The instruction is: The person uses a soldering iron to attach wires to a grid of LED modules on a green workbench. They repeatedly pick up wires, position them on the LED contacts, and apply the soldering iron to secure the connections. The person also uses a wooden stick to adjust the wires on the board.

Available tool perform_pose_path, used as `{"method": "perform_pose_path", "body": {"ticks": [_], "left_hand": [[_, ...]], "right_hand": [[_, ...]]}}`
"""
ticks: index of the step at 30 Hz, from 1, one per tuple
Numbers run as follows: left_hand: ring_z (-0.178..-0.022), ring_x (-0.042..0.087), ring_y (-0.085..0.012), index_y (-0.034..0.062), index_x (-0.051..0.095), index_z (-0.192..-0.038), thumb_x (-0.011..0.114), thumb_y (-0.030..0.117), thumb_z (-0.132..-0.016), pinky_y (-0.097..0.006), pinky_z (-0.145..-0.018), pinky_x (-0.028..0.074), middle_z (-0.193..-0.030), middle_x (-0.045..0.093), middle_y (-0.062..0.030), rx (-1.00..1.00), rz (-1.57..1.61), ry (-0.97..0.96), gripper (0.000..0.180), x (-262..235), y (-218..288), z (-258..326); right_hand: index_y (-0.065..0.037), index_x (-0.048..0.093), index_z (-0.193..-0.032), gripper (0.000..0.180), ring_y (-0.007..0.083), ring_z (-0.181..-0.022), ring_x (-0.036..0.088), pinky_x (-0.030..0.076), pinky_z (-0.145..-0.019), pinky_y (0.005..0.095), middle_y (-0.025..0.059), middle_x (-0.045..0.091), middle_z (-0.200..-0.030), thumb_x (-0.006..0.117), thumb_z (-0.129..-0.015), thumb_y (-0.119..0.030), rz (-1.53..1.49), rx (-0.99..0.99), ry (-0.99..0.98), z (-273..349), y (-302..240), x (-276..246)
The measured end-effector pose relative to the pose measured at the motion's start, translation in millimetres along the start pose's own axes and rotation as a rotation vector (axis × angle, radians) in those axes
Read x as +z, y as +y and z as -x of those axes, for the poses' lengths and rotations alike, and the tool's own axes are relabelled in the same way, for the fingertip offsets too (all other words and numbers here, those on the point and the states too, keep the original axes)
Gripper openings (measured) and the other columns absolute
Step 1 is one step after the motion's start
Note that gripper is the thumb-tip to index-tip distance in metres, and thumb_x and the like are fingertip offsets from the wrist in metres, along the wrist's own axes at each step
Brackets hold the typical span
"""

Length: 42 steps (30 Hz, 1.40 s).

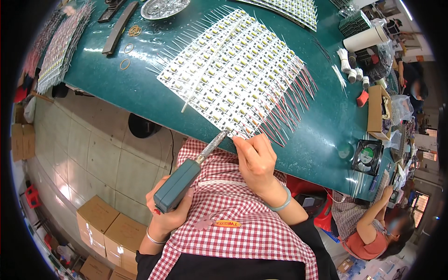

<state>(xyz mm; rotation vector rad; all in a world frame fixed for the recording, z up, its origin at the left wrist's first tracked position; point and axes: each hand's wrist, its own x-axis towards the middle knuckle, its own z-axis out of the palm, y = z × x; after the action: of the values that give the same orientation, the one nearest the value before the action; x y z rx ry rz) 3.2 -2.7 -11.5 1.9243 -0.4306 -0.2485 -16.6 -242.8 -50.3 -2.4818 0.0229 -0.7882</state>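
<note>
Left hand [170,212] fingers clenched round soldering iron [179,182] handle – tip at LED strip panel [233,74] edge, just beside right hand [254,158] fingers pinching that edge.

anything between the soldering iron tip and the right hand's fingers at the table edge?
Nothing separate, as far as the head view shows. The soldering iron in the left hand points its tip at the LED strip panel; the right hand pinches wire leads right beside it.
</note>
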Motion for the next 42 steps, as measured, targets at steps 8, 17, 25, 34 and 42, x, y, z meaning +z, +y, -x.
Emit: {"method": "perform_pose_path", "body": {"ticks": [8,17,25,34,42], "left_hand": [[-0.073,0.067,-0.0206,-0.0054,0.069,-0.093,0.074,-0.004,-0.073,-0.029,-0.065,0.053,-0.090,0.069,-0.0141,-0.046,-0.023,-0.012,0.020,4.0,1.7,-2.5],[-0.071,0.067,-0.0212,-0.0035,0.069,-0.091,0.073,-0.002,-0.074,-0.029,-0.064,0.053,-0.086,0.067,-0.0125,-0.018,-0.101,-0.044,0.018,3.7,-0.6,-3.5],[-0.069,0.067,-0.0219,-0.0056,0.070,-0.093,0.073,-0.002,-0.073,-0.030,-0.064,0.054,-0.085,0.069,-0.0147,-0.023,-0.020,0.062,0.021,5.7,-9.6,4.8],[-0.077,0.069,-0.0182,-0.0056,0.070,-0.097,0.075,0.001,-0.078,-0.030,-0.069,0.055,-0.090,0.072,-0.0133,-0.092,0.098,0.123,0.021,5.1,-1.0,2.6],[-0.071,0.063,-0.0145,-0.0054,0.066,-0.107,0.074,-0.001,-0.081,-0.028,-0.064,0.051,-0.094,0.069,-0.0091,-0.240,0.195,0.276,0.028,10.2,-36.2,19.6]], "right_hand": [[-0.001,0.070,-0.096,0.024,0.0245,-0.066,0.054,0.044,-0.057,0.0359,0.0082,0.051,-0.073,0.073,-0.074,0.008,0.000,0.038,-0.019,-1.2,-3.0,0.6],[-0.001,0.068,-0.096,0.023,0.0254,-0.067,0.053,0.044,-0.057,0.0371,0.0086,0.049,-0.074,0.069,-0.075,0.007,0.019,0.024,-0.029,-2.0,-2.1,0.3],[-0.001,0.067,-0.096,0.022,0.0254,-0.068,0.053,0.044,-0.058,0.0372,0.0084,0.048,-0.074,0.069,-0.075,0.007,0.014,0.027,-0.026,-0.8,0.3,1.5],[-0.002,0.068,-0.095,0.021,0.0253,-0.069,0.054,0.045,-0.058,0.0374,0.0082,0.049,-0.074,0.069,-0.075,0.006,0.005,0.044,-0.018,0.0,-3.1,5.1],[-0.003,0.070,-0.089,0.013,0.0240,-0.065,0.055,0.044,-0.054,0.0350,0.0077,0.052,-0.072,0.074,-0.078,0.002,-0.043,0.118,-0.019,5.7,-3.4,-24.0]]}}
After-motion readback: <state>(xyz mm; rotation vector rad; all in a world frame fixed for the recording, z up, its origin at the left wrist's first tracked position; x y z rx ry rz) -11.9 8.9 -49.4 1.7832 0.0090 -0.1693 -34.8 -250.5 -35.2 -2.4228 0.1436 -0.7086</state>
